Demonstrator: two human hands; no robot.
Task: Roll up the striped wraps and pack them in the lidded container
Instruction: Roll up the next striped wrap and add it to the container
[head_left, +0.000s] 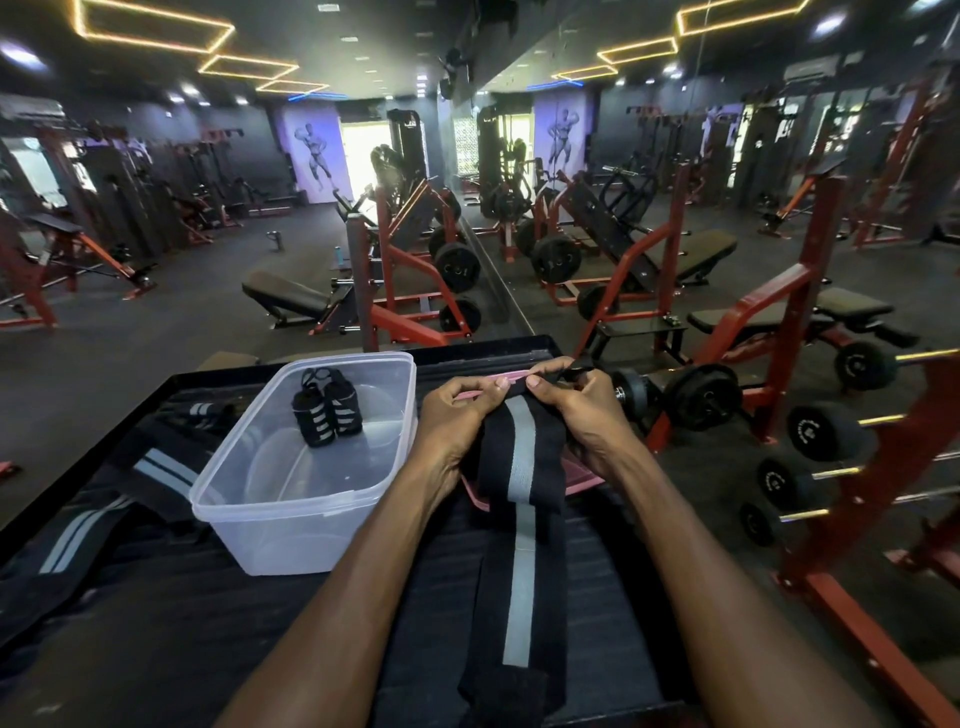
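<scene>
Fingertips of my left hand (457, 410) and right hand (576, 405) pinch the top edge of a striped wrap (519, 499), just right of the clear container (311, 467); two rolled wraps (326, 410) sit inside it.

Left hand (457, 410) and right hand (576, 405) raised side by side, fingers curled and pinching, forearms extended forward

1. A dark gym room with a black ceiling (363, 31) carrying glowing orange hexagon light strips (156, 36).
2. Dark rubber floor (156, 322) spreads under red steel weight machines (410, 270) and black padded incline seats (285, 296).
3. A red rack of black dumbbells (826, 431) stands at right.
4. A bright window (358, 150) glows beside a purple-lit bodybuilder mural (311, 150).
</scene>
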